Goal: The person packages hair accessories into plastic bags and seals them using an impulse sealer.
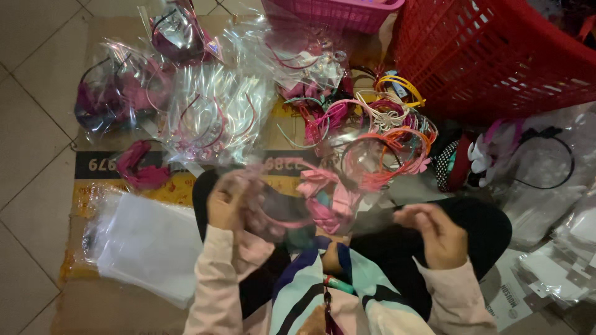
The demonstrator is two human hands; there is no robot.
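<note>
My left hand [226, 201] grips a pink headband with a bow [326, 198], which sits partly inside a clear plastic bag [366, 186]. My right hand [437, 232] pinches the right side of that bag over my lap. Both hands are motion-blurred. Just beyond them lies a loose pile of headbands [385, 133] in orange, pink, yellow and white.
Bagged headbands [211, 115] lie on flattened cardboard [93, 186] at left, beside a stack of empty clear bags [146, 245]. A red basket [490, 56] and a pink basket [329, 12] stand at the back. More bags and a black headband [546, 161] are at right.
</note>
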